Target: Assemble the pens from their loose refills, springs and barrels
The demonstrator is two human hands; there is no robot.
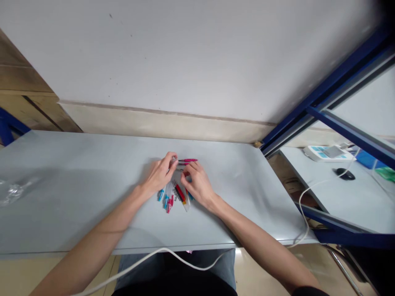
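Note:
Fingers curled together, my left hand [161, 172] closes on something small and clear at its fingertips, too small to name. My right hand [199, 183] has thumb and index finger bent into a pinch; what it holds, if anything, cannot be made out. Two pink pens [190, 160] lie side by side just beyond my hands. Nearer to me, between my wrists, are red refills [179, 193], a red-and-clear pen part [170, 204] and blue-and-clear pen parts [161, 194].
Crumpled clear plastic [14, 192] lies on the left of the grey table [92, 164]. A white cable [166, 249] crosses the front edge. To the right stand a blue frame [354, 127] and a second table with a white device [328, 153] and black mouse [345, 174].

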